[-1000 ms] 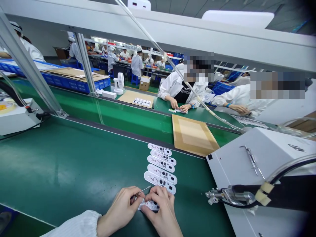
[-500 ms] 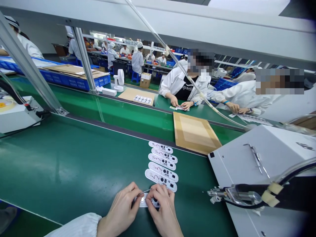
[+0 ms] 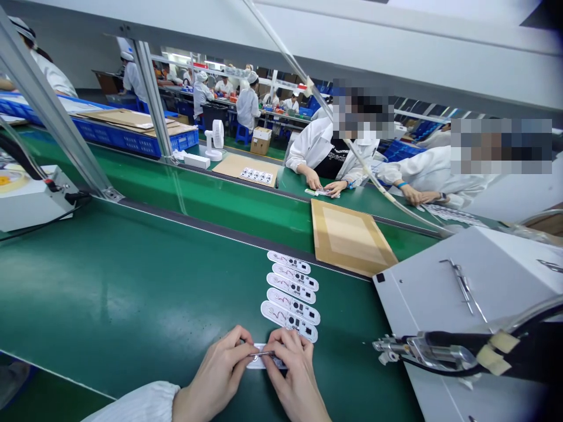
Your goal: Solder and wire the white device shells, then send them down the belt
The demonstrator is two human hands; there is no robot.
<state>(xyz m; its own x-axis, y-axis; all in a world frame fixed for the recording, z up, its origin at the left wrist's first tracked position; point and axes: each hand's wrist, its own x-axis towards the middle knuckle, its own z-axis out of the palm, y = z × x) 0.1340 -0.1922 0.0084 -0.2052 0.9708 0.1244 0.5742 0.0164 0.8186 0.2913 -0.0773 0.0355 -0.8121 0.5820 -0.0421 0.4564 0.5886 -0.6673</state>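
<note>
A small white oval-ended panel (image 3: 254, 363) lies on the green bench, partly covered by my fingers; a round pale part shows near its left end. Over it, a thin metal rod-like tool (image 3: 263, 354) spans the gap between my fingertips; its exact kind is not clear. My left hand (image 3: 220, 366) pinches the tool's left end. At the other end, my right hand (image 3: 292, 366) is closed with its fingertips on the tool, hiding the panel's right part. Just beyond are several similar white panels (image 3: 290, 298) in a column, with dark components and thin red wires.
A grey-white machine (image 3: 422, 293) with tweezers (image 3: 460, 284) on top and a metal nozzle fitting (image 3: 417, 347) stands at right. Cardboard (image 3: 356, 237) lies beyond the bench's far edge. Across the green strip, co-workers' hands (image 3: 325, 184) handle similar parts. A metal post (image 3: 153, 99) rises at left.
The thin tool has come down from a tilted position above the panel to lie nearly level across it. My hands have barely shifted; the camera view has moved slightly.
</note>
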